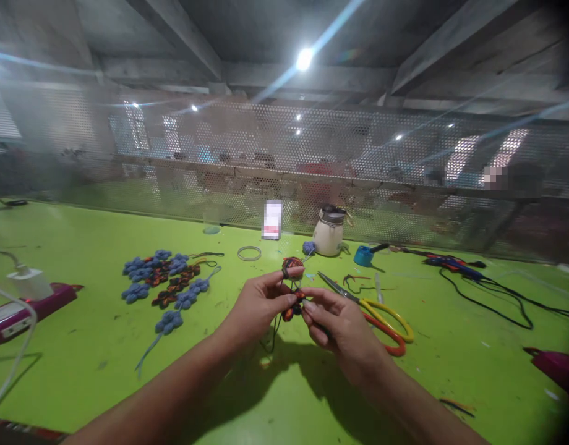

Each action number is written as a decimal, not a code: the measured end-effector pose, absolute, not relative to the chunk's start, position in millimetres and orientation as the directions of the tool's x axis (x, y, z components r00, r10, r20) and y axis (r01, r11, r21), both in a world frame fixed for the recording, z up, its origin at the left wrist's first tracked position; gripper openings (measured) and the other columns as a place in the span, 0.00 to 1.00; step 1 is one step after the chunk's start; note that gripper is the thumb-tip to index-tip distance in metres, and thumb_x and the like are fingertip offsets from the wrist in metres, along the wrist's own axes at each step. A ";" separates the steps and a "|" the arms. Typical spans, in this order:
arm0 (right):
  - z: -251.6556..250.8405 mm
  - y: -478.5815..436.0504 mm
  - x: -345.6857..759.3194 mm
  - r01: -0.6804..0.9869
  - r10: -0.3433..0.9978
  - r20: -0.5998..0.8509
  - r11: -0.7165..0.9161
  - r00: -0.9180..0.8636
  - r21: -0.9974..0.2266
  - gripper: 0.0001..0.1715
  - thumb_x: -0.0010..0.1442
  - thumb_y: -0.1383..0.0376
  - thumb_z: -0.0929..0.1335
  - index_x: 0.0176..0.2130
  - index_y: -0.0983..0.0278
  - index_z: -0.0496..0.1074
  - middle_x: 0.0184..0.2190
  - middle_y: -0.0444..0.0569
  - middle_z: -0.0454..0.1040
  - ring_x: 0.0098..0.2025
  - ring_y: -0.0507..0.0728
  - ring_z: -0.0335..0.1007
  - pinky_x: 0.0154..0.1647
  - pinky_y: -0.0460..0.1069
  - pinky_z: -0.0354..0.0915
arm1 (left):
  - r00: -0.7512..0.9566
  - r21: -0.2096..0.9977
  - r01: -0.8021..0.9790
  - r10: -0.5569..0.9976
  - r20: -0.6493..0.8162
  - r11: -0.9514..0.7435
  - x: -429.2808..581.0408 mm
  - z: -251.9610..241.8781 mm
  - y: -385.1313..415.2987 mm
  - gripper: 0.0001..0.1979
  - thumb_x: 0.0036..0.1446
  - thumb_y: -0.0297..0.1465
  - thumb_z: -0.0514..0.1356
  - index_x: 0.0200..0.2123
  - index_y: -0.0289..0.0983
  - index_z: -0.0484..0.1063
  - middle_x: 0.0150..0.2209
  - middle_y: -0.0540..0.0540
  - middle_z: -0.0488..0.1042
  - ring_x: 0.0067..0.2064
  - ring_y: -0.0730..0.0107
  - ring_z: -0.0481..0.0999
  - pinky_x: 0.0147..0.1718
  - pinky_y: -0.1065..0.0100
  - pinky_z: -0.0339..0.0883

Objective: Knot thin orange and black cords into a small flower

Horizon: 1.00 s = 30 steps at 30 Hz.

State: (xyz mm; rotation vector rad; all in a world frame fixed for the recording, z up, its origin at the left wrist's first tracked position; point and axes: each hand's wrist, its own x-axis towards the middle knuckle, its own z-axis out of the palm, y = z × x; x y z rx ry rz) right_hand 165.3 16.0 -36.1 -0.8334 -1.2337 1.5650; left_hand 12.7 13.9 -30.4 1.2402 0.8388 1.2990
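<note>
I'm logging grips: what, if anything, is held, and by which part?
A small black-and-orange yarn piece: the left hand pinches its upper left, the right hand its right edge. Dark yarn loops over one of the left fingers.

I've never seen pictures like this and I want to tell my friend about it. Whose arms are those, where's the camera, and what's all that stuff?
There's no robot here, just a person using bare hands. The camera sits on the person's head and looks forward and down, so you see what they might see. The left hand and right hand both pinch a small dark-and-orange yarn piece. On the green table, to the left, lie blue yarn flowers and dark-and-orange ones. To the right are scissors with yellow and orange handles. Farther back stands a pale jar.
</note>
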 end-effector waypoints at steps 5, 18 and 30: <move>-38.5 8.8 159.9 -0.341 0.960 0.127 0.036 -0.250 -0.939 0.16 0.48 0.62 0.74 0.37 0.66 0.73 0.20 0.41 0.66 0.15 0.44 0.52 0.16 0.42 0.45 | 0.174 0.877 -0.480 0.977 0.126 -0.027 13.2 -27.4 10.5 0.22 0.44 0.24 0.67 0.46 0.38 0.74 0.25 0.52 0.69 0.28 0.77 0.67 0.32 0.71 0.60; -29.9 24.9 183.5 0.062 0.854 0.386 0.431 -0.348 -0.900 0.17 0.56 0.62 0.69 0.46 0.65 0.72 0.21 0.42 0.66 0.16 0.47 0.57 0.16 0.44 0.56 | 0.173 0.895 -0.441 0.974 0.148 -0.058 3.8 -16.6 9.2 0.19 0.40 0.23 0.69 0.40 0.34 0.77 0.24 0.50 0.71 0.28 0.74 0.70 0.27 0.71 0.61; -13.6 26.3 201.0 0.330 0.645 0.608 0.762 -0.463 -0.557 0.10 0.58 0.69 0.66 0.40 0.64 0.76 0.28 0.48 0.75 0.26 0.51 0.67 0.26 0.46 0.62 | 0.223 0.940 -0.326 0.958 0.180 -0.101 -2.8 -19.1 10.2 0.17 0.42 0.27 0.69 0.39 0.36 0.77 0.25 0.49 0.74 0.27 0.74 0.71 0.27 0.70 0.63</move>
